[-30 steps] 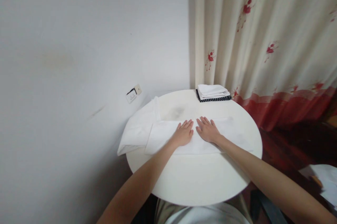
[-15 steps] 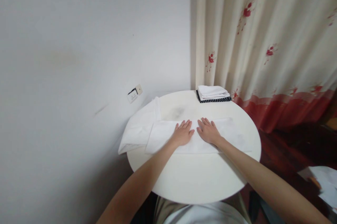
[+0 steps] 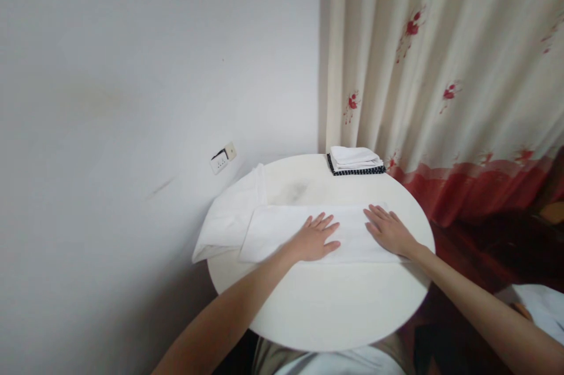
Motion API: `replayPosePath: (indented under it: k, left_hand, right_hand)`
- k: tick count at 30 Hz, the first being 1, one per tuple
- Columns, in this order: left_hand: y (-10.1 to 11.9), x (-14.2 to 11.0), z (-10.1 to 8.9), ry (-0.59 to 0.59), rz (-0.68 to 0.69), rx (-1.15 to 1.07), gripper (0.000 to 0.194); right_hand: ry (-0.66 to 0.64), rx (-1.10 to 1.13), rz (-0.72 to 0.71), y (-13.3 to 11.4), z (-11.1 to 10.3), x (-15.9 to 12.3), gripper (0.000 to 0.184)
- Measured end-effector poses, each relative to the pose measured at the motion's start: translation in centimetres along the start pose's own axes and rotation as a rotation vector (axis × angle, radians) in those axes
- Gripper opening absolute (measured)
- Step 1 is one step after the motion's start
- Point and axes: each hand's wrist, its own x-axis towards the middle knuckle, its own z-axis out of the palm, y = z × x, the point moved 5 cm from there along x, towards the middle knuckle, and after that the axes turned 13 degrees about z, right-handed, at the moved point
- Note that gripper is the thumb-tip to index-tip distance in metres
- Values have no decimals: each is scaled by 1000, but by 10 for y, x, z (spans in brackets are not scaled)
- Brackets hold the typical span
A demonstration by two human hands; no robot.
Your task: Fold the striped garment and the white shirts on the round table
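A white cloth [image 3: 273, 228], folded into a long flat strip, lies across the middle of the round white table [image 3: 326, 304]. My left hand [image 3: 314, 238] rests palm down near the strip's centre, fingers spread. Toward the strip's right end, my right hand [image 3: 388, 229] also lies flat on it with fingers stretched out. Left of the strip, a second white cloth [image 3: 231, 213] hangs partly over the table's edge beside the wall; the strip's left end touches or overlaps it.
At the table's far edge sits a small stack of folded white cloths [image 3: 355, 156] on a black-and-white patterned piece [image 3: 359, 171]. A wall socket [image 3: 219, 161] is at left. A flowered curtain [image 3: 440, 99] hangs behind. White material [image 3: 544, 304] shows low at right.
My right hand has slid right along the strip, away from the left one. My left hand has shifted slightly right and nearer to me. The hands are now farther apart.
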Motion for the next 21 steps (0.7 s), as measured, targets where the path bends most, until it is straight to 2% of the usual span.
replayPosePath:
  k: [3,6,8,11,13,16,19,21]
  left_hand:
    - [-6,2,1,10,-24,-18,66]
    - [-26,-5,-2,2,-110,-29,66]
    - [-49,-19,-6,-10,-221,10,64]
    - [-83,-57,-19,35,-407,161,59]
    - [-97,-89,-29,104,-511,276,55]
    - [-101,-137,-39,202,-673,380,51]
    - [-89,-176,-41,265,-793,404,49]
    - [-76,-197,-38,308,-835,410,47]
  right_hand:
    - [32,-28,49,16,-1,-4,58]
    - [40,-53,71,16,-2,-8,58]
    - [55,-88,82,12,-4,-10,58]
    - [129,-162,89,0,-13,-12,57]
    - [152,-155,55,-20,-19,-12,57]
    - [104,-20,-82,-72,-25,-12,56]
    - [27,106,-227,-130,-21,-12,57]
    - [-30,137,-267,-158,-14,-10,59]
